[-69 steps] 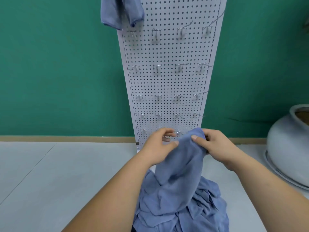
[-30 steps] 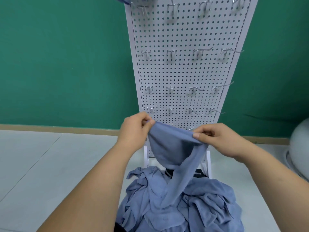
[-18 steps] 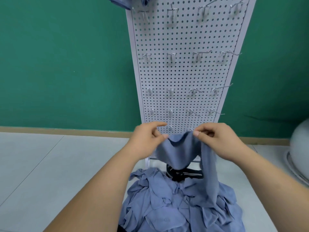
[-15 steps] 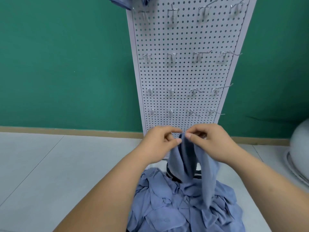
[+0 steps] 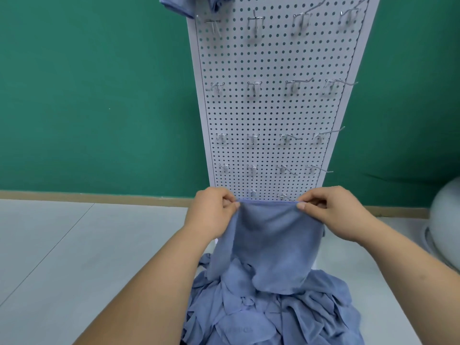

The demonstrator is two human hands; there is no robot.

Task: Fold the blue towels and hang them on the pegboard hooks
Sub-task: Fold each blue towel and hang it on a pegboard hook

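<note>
Blue towel (image 5: 271, 245) hangs stretched flat between our hands, over the towel pile (image 5: 286, 317) on the floor, just in front of the pegboard (image 5: 271, 115). Our left hand (image 5: 211, 216) and right hand (image 5: 333, 214) each take a top corner, fingers (image 5: 302, 206) clamped on the hem. We judge it light, limp and grippy: hold it by the corners, or it sags.
</note>
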